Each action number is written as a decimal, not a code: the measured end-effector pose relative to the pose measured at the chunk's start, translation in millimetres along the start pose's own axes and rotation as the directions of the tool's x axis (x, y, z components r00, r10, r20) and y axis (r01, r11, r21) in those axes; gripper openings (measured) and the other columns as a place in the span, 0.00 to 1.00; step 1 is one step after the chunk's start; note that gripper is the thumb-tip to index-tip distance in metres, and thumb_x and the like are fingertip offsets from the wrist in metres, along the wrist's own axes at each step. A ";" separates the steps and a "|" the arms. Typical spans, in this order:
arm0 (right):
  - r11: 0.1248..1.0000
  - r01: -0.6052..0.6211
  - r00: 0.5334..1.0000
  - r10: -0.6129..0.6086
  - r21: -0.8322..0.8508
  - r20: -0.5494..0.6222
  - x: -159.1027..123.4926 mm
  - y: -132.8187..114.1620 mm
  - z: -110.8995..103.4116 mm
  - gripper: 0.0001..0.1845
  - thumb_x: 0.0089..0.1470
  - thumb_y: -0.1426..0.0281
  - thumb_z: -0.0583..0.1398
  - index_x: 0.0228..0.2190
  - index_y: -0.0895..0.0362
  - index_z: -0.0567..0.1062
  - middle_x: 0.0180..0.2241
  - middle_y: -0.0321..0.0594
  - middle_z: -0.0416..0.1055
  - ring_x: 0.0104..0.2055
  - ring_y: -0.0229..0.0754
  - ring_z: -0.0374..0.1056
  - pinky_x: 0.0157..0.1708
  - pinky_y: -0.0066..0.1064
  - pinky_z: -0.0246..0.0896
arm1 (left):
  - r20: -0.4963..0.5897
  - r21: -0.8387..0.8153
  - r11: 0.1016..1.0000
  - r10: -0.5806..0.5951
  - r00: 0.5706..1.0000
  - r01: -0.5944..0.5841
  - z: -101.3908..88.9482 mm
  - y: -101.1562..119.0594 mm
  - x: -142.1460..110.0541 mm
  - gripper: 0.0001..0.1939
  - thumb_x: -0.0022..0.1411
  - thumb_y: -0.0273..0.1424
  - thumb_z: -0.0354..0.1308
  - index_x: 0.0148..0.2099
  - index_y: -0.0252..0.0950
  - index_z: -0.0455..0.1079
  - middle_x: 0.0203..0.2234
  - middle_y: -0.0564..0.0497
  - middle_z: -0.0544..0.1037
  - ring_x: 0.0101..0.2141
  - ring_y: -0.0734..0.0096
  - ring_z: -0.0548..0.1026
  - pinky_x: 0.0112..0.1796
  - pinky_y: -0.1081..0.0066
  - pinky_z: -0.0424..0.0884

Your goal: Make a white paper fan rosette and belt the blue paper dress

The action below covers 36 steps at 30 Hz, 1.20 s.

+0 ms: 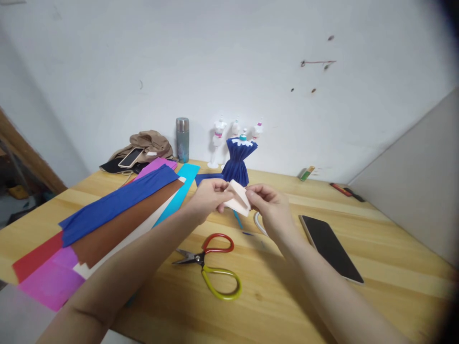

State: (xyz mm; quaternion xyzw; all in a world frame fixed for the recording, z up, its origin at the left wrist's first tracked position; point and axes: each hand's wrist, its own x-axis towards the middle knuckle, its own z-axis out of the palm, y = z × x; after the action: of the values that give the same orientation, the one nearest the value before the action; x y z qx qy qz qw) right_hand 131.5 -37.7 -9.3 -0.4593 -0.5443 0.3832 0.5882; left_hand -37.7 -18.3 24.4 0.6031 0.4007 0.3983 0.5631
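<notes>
Between my two hands is a small folded piece of pale pink paper (239,198), held above the table. My left hand (210,196) pinches its left edge with thumb and fingers. On the opposite side, my right hand (270,205) grips the right edge in a pinch. Just behind the paper stands a small dress form in a pleated dark blue paper dress (238,160) with a white collar. Scissors (204,260) with one red and one yellow handle lie slightly open below my hands. A roll of white tape (260,223) is partly hidden by my right hand.
Colored paper sheets (125,200) spread over the left side. A tablet (330,248) lies at right. At the back are a thermos (182,140), a brown cap (150,143), a phone (131,157) and white mannequins (217,143). A glue stick (307,173) and a cutter (340,189) lie back right.
</notes>
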 end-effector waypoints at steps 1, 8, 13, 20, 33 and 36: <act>1.000 -0.001 1.000 0.001 0.004 0.012 0.0 0.0 -0.9 0.16 0.47 0.54 0.67 0.27 0.54 0.75 0.26 0.38 0.74 0.26 0.41 0.68 0.27 0.33 0.65 | -0.007 0.035 0.999 0.010 1.000 -0.010 -0.8 0.5 0.5 0.07 0.57 0.22 0.58 0.27 0.33 0.68 0.13 0.59 0.66 0.13 0.83 0.60 0.17 0.78 0.52; 0.991 0.098 0.980 -0.081 -0.087 0.182 -2.6 -8.2 -4.6 0.23 0.49 0.48 0.65 0.39 0.52 0.79 0.40 0.43 0.80 0.42 0.52 0.75 0.41 0.40 0.70 | -0.023 0.426 0.882 0.235 0.972 -0.203 -5.8 -0.4 2.1 0.09 0.55 0.26 0.58 0.23 0.33 0.68 0.18 0.57 0.68 0.23 0.77 0.64 0.25 0.74 0.56; 0.991 0.065 0.985 -0.045 -0.119 0.168 1.7 -10.3 -8.3 0.18 0.47 0.51 0.66 0.26 0.54 0.79 0.27 0.40 0.77 0.30 0.45 0.71 0.31 0.35 0.67 | 0.021 0.483 0.855 0.204 0.979 -0.188 -11.9 -0.6 3.6 0.10 0.55 0.30 0.58 0.23 0.34 0.66 0.17 0.57 0.67 0.22 0.76 0.64 0.25 0.73 0.56; 0.994 0.049 0.999 -0.047 -0.097 0.021 6.6 -3.5 -8.6 0.12 0.42 0.59 0.68 0.22 0.54 0.80 0.22 0.37 0.75 0.24 0.39 0.67 0.27 0.33 0.64 | 0.065 0.439 0.883 0.151 0.986 -0.164 -15.2 -2.2 6.6 0.14 0.55 0.33 0.60 0.21 0.35 0.63 0.15 0.58 0.64 0.18 0.79 0.63 0.20 0.76 0.53; 0.529 0.642 0.692 -0.712 -0.555 0.120 -8.4 -8.2 -4.7 0.07 0.58 0.74 0.60 0.29 0.53 0.75 0.28 0.39 0.74 0.30 0.42 0.70 0.30 0.34 0.65 | 0.045 0.096 0.994 -0.064 0.997 0.060 -10.9 -3.8 8.3 0.06 0.60 0.24 0.57 0.30 0.31 0.71 0.15 0.52 0.74 0.16 0.75 0.74 0.19 0.79 0.65; 0.331 0.730 0.565 -0.784 -0.598 0.256 -9.3 -2.7 -3.5 0.07 0.58 0.77 0.60 0.33 0.53 0.75 0.30 0.41 0.76 0.33 0.44 0.72 0.32 0.36 0.65 | 0.006 0.019 0.998 -0.058 0.998 0.058 -9.9 -4.9 9.9 0.07 0.60 0.21 0.54 0.29 0.32 0.70 0.17 0.51 0.76 0.15 0.77 0.73 0.18 0.80 0.62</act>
State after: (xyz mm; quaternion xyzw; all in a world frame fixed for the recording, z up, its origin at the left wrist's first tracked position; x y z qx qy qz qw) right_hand 133.8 -47.7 -9.4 -0.3391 -0.7657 -0.1667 0.5205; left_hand -43.5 -5.3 20.2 0.5979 0.4200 0.3761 0.5698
